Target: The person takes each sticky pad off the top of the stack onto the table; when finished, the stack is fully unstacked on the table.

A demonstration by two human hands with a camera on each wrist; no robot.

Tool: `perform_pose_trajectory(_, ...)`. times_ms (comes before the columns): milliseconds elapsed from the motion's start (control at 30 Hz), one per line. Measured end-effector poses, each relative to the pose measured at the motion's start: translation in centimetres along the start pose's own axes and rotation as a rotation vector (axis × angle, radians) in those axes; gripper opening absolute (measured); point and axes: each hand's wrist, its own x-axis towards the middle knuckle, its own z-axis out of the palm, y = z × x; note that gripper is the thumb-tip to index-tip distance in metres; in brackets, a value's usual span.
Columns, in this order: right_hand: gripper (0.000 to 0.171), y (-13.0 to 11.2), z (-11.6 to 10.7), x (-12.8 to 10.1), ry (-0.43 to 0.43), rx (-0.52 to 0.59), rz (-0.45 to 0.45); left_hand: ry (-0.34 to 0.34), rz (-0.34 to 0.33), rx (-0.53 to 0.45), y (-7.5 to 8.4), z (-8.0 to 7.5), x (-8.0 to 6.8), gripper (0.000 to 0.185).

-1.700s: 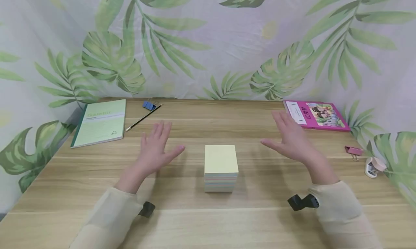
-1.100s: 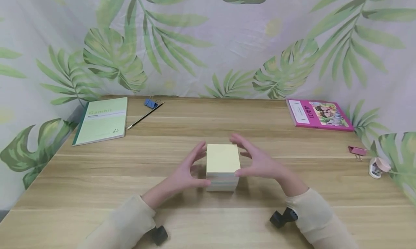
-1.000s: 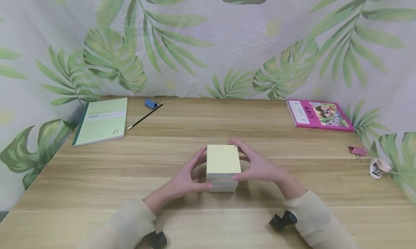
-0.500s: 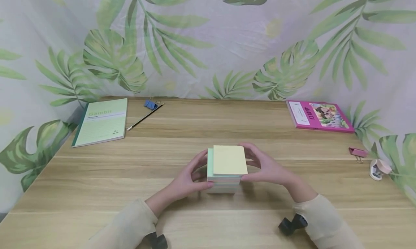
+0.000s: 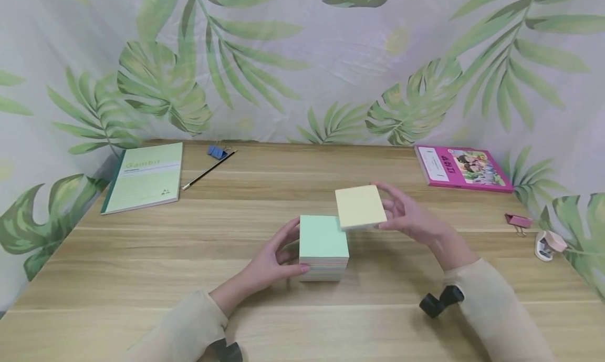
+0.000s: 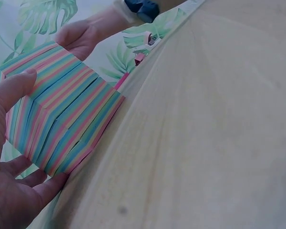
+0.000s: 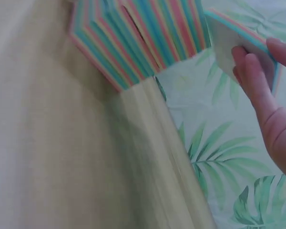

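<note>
A block of coloured note paper (image 5: 323, 246) stands on the wooden desk (image 5: 142, 257), its top sheet now green. My left hand (image 5: 279, 254) grips its left side, thumb at the front and fingers behind; the striped side of the block (image 6: 62, 119) shows in the left wrist view against that hand (image 6: 9, 143). My right hand (image 5: 408, 215) holds a thin yellow-topped wad of sheets (image 5: 360, 207) lifted off the block, up and to its right. In the right wrist view the wad (image 7: 238, 43) sits in my fingers (image 7: 257, 81), beside the block (image 7: 138, 38).
A green notebook (image 5: 144, 177), a black pencil (image 5: 208, 171) and a blue binder clip (image 5: 216, 152) lie at the back left. A pink book (image 5: 462, 166) lies back right. A pink binder clip (image 5: 517, 221) and a small pink-white item (image 5: 545, 245) sit by the right edge.
Both hands came in from either side and took the block. The right hand then slid the yellow top wad off and lifted it up to the right, baring a green sheet.
</note>
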Motion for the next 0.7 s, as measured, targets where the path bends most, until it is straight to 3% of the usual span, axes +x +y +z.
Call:
perform_pose_trajectory(233, 0.081, -0.4, -1.8, 5.0, 0.125, 0.110, 0.061, -0.001, -0.006, 0.002, -0.2, -0.1, 0.0, 0.085)
perform_pose_trajectory(500, 0.087, 1.2, -3.1, 11.7, 0.227, 0.142, 0.216, 0.003, 0.004, 0.017, -0.6, -0.3, 0.1, 0.085)
perform_pose_trajectory(700, 0.088, 2.6, -3.7, 14.9, 0.269, 0.132, 0.263, 0.002, -0.003, 0.018, -0.8, -0.2, -0.1, 0.086)
